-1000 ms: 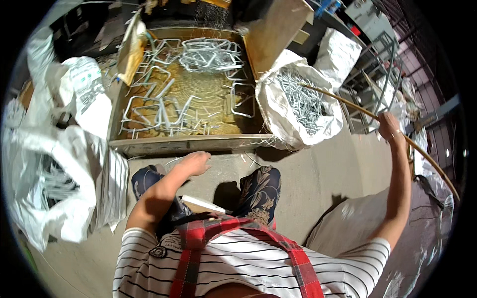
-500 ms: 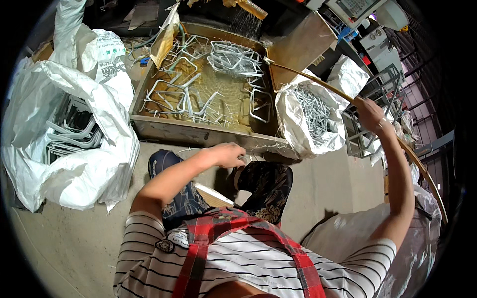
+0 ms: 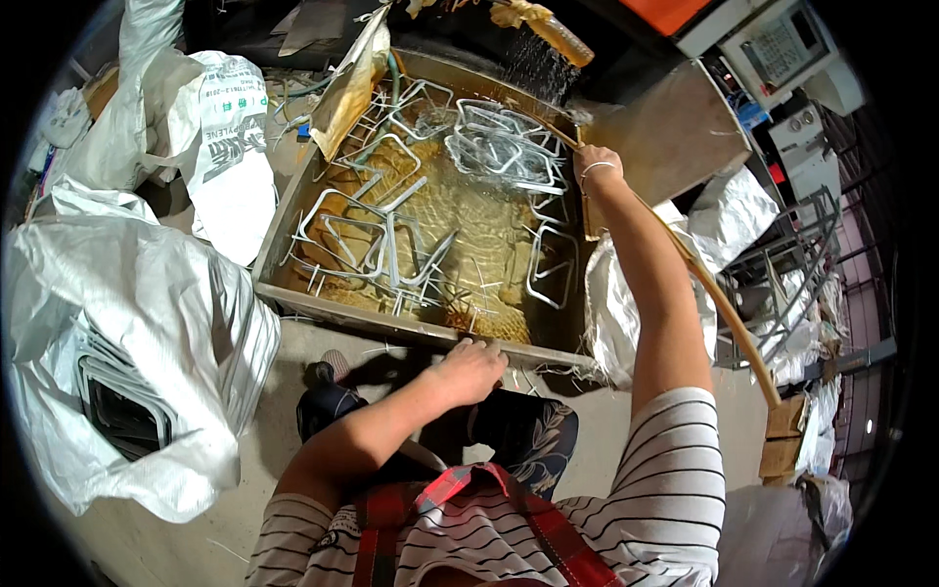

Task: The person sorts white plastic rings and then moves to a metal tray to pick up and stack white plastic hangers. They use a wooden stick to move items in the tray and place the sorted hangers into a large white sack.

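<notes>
My right hand (image 3: 599,168) is closed round a long, thin wooden pole (image 3: 719,293) at the right side of a metal water tank (image 3: 342,311). The pole's far end reaches toward a heap of bent silver-grey metal frames (image 3: 504,147) at the tank's back right; its tip is hard to make out. More bent frames (image 3: 391,230) lie in the yellowish water at the left and middle. My left hand (image 3: 472,370), its fingers curled, is by the tank's front rim above my knees. Its palm is hidden, so I cannot see whether anything is in it.
Left of the tank stands a white woven sack (image 3: 210,323) holding bent metal pieces (image 3: 117,382). Water falls from a wrapped pipe (image 3: 553,39) at the back. A board (image 3: 665,147) leans beyond the right wall, with another white sack (image 3: 616,303) beside the tank.
My right hand has moved forward and left with the pole, toward the tank's far right side. My left hand remains by the front rim. The whole view has shifted.
</notes>
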`<state>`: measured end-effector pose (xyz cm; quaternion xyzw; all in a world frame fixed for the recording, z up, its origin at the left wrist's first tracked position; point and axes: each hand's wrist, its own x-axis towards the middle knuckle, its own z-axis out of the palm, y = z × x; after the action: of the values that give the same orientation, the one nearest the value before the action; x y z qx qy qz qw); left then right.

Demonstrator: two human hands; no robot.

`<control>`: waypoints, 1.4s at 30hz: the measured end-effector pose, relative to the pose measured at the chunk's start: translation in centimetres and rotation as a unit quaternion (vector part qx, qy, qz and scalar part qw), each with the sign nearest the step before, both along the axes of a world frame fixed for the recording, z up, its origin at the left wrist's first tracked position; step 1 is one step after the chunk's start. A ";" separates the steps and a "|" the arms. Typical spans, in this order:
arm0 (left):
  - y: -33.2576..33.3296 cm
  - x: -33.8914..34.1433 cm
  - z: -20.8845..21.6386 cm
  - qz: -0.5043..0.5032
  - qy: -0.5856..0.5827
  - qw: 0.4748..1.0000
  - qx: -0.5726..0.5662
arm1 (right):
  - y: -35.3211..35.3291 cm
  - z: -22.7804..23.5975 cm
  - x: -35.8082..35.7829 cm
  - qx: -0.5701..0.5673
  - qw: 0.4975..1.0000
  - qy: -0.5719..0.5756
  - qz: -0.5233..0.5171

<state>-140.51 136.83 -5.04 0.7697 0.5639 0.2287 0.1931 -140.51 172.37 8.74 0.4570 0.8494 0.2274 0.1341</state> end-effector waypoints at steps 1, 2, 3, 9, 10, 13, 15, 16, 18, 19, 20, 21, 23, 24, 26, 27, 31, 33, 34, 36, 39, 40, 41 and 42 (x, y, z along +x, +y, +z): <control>0.3 -0.3 0.1 0.006 0.016 1.000 -0.015 | 1.6 -1.4 -1.0 -0.017 1.000 0.005 -0.023; 0.7 -0.5 0.2 0.004 0.028 0.999 -0.034 | 3.9 -3.1 -1.9 -0.039 0.998 0.007 -0.051; 1.0 -1.0 0.3 0.008 0.041 0.998 -0.054 | 4.5 -4.6 -3.0 -0.020 1.000 -0.013 -0.015; 1.9 -1.7 -0.8 0.063 0.044 0.996 -0.046 | 7.7 -11.2 -3.7 -0.106 0.990 -0.082 0.034; 1.9 -1.7 -0.6 0.062 0.044 0.995 -0.058 | 7.4 -11.4 -3.5 -0.124 0.986 -0.103 0.040; 1.8 -0.8 -0.3 0.022 0.036 0.997 -0.071 | 10.7 -14.6 0.9 -0.102 0.979 -0.143 0.106; 1.5 0.3 -1.3 0.002 0.038 0.998 -0.053 | 10.6 -15.9 3.3 -0.050 0.972 -0.180 0.141; 0.5 -0.1 -2.3 0.030 0.068 0.995 -0.060 | 3.7 -12.7 -0.8 -0.092 0.971 -0.134 0.178; 0.7 0.9 -2.2 -0.004 0.068 0.996 -0.063 | 2.0 -11.4 1.6 -0.095 0.979 -0.122 0.134; 0.7 1.3 -2.2 -0.017 0.068 0.995 -0.068 | 1.1 -11.3 2.9 -0.072 0.975 -0.131 0.164; 0.8 1.5 -2.1 -0.018 0.068 0.994 -0.078 | 0.2 -11.0 3.7 -0.086 0.965 -0.137 0.208; 1.0 1.7 -2.0 -0.021 0.081 0.994 -0.074 | -0.4 -11.3 4.2 -0.094 0.975 -0.102 0.172; 1.1 1.7 -1.7 -0.045 0.076 0.991 -0.097 | -1.8 -11.3 6.4 -0.107 0.980 -0.063 0.158; 1.2 1.7 -1.9 -0.038 0.091 0.987 -0.124 | -3.3 -10.5 6.6 -0.115 0.976 -0.099 0.157; 1.1 1.3 -2.1 -0.022 0.092 0.987 -0.131 | -4.5 -8.8 8.6 -0.122 0.971 -0.074 0.194; 1.1 1.3 -2.3 -0.011 0.087 0.988 -0.129 | -5.4 -7.8 9.9 -0.125 0.968 -0.062 0.208; -0.4 0.9 -1.5 -0.009 0.082 0.983 -0.163 | -10.5 -0.9 14.1 -0.197 0.976 -0.060 0.063; -0.8 1.2 -1.3 -0.033 0.094 0.982 -0.159 | -11.1 0.5 18.7 -0.232 0.971 0.046 0.041; -1.1 1.5 -1.4 -0.047 0.098 0.982 -0.153 | -10.1 0.2 21.7 -0.232 0.967 0.090 0.046; -1.5 1.8 -1.7 -0.067 0.092 0.983 -0.145 | -10.4 1.0 23.7 -0.204 0.974 0.098 -0.017; -1.9 2.1 -1.8 -0.076 0.092 0.982 -0.146 | -6.5 -1.8 25.7 -0.175 0.979 0.079 -0.071; -1.9 2.3 -1.8 -0.080 0.097 0.982 -0.143 | -4.3 -3.6 26.9 -0.175 0.980 0.071 -0.064; -1.9 2.3 -2.0 -0.081 0.102 0.981 -0.141 | -2.4 -5.3 27.7 -0.175 0.981 0.063 -0.055; -1.9 2.1 -2.4 -0.081 0.106 0.979 -0.153 | -1.9 -6.4 26.3 -0.164 0.979 0.080 -0.088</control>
<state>-138.42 134.92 -7.40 0.7941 0.5451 0.0398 0.2658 -114.16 170.48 2.31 0.5182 0.8399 0.0349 0.1579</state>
